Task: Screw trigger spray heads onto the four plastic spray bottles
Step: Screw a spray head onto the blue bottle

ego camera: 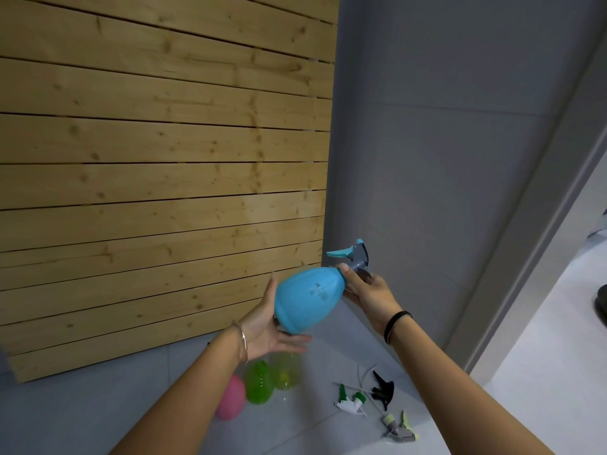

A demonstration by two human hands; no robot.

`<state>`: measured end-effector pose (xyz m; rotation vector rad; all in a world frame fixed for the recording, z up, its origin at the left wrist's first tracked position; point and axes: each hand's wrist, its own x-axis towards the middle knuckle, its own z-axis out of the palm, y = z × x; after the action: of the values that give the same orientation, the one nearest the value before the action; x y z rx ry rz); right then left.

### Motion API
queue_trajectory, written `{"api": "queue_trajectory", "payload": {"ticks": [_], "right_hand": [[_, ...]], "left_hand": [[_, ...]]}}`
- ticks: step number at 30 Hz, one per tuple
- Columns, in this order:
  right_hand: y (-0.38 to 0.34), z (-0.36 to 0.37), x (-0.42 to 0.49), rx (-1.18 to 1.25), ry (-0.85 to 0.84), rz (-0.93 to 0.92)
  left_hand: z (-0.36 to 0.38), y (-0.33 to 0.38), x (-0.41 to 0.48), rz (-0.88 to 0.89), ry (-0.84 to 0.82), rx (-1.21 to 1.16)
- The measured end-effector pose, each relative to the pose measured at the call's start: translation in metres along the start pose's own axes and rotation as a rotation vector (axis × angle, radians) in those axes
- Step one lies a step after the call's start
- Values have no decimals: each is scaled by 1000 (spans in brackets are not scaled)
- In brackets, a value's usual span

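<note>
The blue bottle [307,300] is up in the air, tilted, with its neck toward two o'clock. It has a matte, egg-shaped body with a faint mark on the side. Its trigger head [356,256] sits on the neck. The right hand [368,293] curls round the collar, and the left hand [267,333] lies flat-palmed under the base.

I'd judge this first head is being tightened; next it needs a firm twist, base steadied.

On the floor at six o'clock stand the pink bottle [231,402], green bottle [260,384] and yellow bottle [287,371]. Toward four o'clock lie the green-and-white head [351,400], black head [382,390] and yellow-and-grey head [400,428].

Blue bottle [305,300], pink bottle [231,402], perhaps yellow bottle [286,372]
</note>
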<state>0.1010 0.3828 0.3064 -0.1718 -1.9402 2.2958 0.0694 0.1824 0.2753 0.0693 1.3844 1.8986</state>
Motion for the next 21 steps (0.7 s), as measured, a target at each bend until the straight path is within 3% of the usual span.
{"api": "queue_trajectory", "payload": {"ticks": [5,10,14,18,21], "right_hand": [[-2,-2,-2,48,3,18],[-1,1,-2,-15,-25,15],[0,-1,-1,46,-8,17],[0,2,0,45,-22,-1],[1,3,0,56,-17,-5]], "left_hand": [[0,-2,4,224,32,-10],[2,-2,1,39,77,-9],[2,0,2,309,94,-33],[2,0,-4,73,21,-60],[-1,-2,-3,184,92,-3]]}}
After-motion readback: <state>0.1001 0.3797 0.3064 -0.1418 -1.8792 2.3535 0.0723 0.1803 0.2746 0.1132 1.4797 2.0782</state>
